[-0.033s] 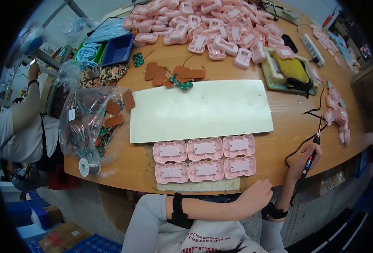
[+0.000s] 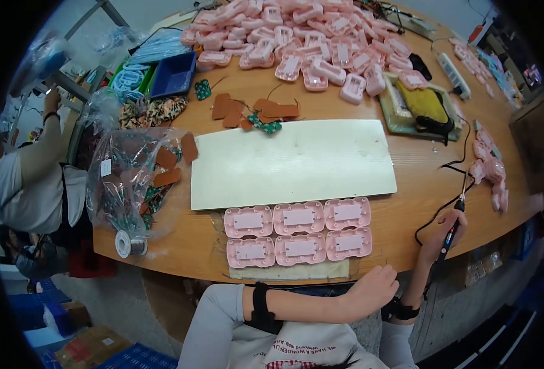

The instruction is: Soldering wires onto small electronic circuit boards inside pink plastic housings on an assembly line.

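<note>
My right hand (image 2: 444,232), at the right front of the table, grips a black soldering iron (image 2: 450,235). Its metal tip points up and away, near a pile of pink parts (image 2: 492,175). Across my body reaches my left arm, and my left hand (image 2: 372,289) lies just beside my right wrist, below the table edge. Its fingers are curled; whatever is in them is hidden. Left of both hands, two rows of pink plastic shells (image 2: 301,248) lie with their insides up. Behind these rows lies a pale board (image 2: 293,165) with a bare top.
Pink shells are heaped (image 2: 315,37) at the back. A solder spool (image 2: 130,245) and a clear bag of brown pads and green circuit boards (image 2: 121,178) sit left. A yellow sponge-like pad (image 2: 429,107) rests in a tray at right, near a power strip (image 2: 454,75). Another person (image 2: 32,178) is far left.
</note>
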A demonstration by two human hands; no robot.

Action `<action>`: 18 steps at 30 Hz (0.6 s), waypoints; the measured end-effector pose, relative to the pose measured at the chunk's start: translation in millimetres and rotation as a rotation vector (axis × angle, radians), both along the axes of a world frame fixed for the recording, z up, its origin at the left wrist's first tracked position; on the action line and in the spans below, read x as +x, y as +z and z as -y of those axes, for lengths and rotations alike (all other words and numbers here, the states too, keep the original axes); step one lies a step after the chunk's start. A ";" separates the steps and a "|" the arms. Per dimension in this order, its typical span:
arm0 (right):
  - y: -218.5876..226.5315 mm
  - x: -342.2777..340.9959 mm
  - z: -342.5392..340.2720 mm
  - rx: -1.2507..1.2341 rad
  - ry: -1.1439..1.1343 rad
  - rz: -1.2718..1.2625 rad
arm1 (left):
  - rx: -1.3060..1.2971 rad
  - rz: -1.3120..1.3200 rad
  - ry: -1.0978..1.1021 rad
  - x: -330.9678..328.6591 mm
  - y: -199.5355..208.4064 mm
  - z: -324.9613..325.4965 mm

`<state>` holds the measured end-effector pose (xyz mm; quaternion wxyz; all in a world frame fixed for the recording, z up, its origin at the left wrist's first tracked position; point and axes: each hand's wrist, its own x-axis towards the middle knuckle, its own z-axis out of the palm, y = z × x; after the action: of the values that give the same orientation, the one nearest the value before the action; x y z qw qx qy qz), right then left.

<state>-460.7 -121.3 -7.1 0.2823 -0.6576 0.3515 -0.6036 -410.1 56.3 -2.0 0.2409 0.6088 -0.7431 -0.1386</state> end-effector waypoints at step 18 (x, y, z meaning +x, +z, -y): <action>6.0 -25.1 26.1 0.061 0.006 -0.018 | -0.066 -0.926 0.818 197.4 116.6 -115.0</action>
<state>-485.7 -147.4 -1.1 0.3007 -0.6552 0.3702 -0.5858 -212.7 171.3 114.7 0.5908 0.7131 -0.2718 -0.2618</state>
